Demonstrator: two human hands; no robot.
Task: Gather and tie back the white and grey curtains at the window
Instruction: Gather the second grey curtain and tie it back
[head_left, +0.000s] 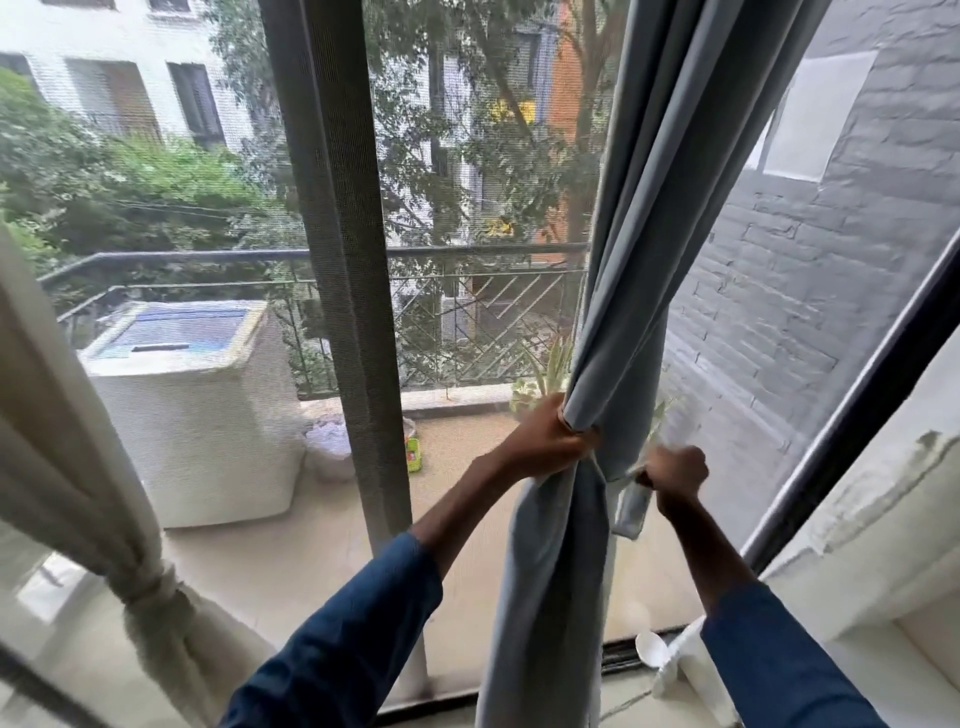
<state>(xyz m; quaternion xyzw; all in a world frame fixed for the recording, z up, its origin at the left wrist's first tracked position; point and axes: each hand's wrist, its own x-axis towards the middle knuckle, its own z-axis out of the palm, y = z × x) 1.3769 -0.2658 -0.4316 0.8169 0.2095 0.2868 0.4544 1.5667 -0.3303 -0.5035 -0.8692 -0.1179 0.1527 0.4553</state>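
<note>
Grey brick wall (810, 291) beyond window mesh (467, 208)

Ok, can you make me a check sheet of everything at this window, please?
Surface: balcony floor, pale.
Job's things: white curtain already tied; grey curtain bunched, not yet tied; grey tie strip.
Clutter: washing machine, potted plant, green packet.
Hands: left hand grips the grey curtain; right hand holds the tie strip.
Cables: maybe one thin wire across the trees.
Surroundings: railing, grey brick wall, buildings.
</note>
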